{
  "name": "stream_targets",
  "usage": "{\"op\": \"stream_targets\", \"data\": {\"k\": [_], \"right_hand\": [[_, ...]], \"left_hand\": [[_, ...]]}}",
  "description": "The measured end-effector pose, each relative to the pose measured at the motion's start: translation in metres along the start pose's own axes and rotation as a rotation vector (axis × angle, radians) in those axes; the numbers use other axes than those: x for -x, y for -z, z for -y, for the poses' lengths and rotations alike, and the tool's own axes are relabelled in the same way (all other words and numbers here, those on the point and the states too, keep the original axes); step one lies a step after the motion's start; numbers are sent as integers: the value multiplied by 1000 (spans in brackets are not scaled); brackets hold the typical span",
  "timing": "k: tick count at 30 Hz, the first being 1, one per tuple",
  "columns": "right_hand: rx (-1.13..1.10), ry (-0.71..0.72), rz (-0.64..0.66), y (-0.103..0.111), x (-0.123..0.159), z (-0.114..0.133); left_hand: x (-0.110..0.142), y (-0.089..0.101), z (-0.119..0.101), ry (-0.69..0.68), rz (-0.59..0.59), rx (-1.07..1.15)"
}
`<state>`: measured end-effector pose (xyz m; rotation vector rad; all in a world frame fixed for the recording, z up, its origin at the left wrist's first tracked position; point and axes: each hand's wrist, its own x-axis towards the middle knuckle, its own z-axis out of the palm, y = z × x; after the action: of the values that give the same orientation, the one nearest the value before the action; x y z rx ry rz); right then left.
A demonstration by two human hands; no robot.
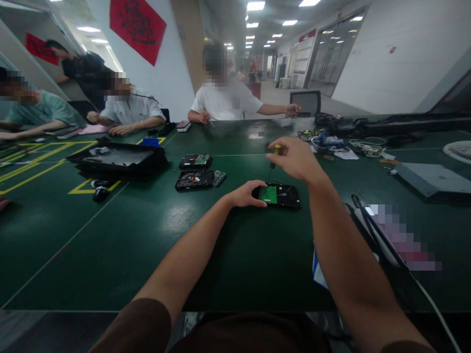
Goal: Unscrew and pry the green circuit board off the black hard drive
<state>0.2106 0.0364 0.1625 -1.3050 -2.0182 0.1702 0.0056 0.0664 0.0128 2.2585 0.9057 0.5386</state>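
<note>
A black hard drive with a green circuit board (pixel 289 197) lies flat on the dark green table. Its left end is gripped by my left hand (pixel 247 194), thumb and fingers on opposite edges. Above the drive's far edge, my right hand (pixel 294 156) pinches a screwdriver (pixel 277 148) with a yellow and black handle. The screwdriver's shaft points down, its tip near several tiny screws (pixel 278 182) just behind the drive. Farther left lie two more hard drives, one with a green board (pixel 195 161) and one with a bare black underside (pixel 194 180). Beside the latter rests a loose circuit board (pixel 220 178).
A black tray (pixel 117 158) stands at left. Tangled cables (pixel 327 139), a grey metal case (pixel 434 177) and a white fan (pixel 458 151) sit at right. A blurred-out flat item (pixel 401 240) lies beside my right forearm. Across the table, a person in white (pixel 228 102) holds small tools.
</note>
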Motion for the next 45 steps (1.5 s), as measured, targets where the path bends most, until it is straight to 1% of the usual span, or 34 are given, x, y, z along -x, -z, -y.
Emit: {"op": "stream_targets", "data": {"k": [5,12,17,23,28,32,36,45], "right_hand": [[70,41,45,1,8,-3],[178,38,95,-2,9,-16],[206,56,136,-4,8,-23],[181,28,101,0,9,-19],[172,26,95,-2,10,-18],[165,29,88,-2,12,-15],[160,33,72,-1,12,-8],[164,68,56,0,-11,2]], "left_hand": [[0,0,1,-23,-5,1],[0,0,-1,3,-8,37],[0,0,-2,31,-10,43],[0,-4,3,24,-61,1],[3,-1,1,13,-82,-37],[4,4,-3,40,-74,-59],[4,5,-3,28,-61,-62],[3,4,-1,31,-49,-37]]}}
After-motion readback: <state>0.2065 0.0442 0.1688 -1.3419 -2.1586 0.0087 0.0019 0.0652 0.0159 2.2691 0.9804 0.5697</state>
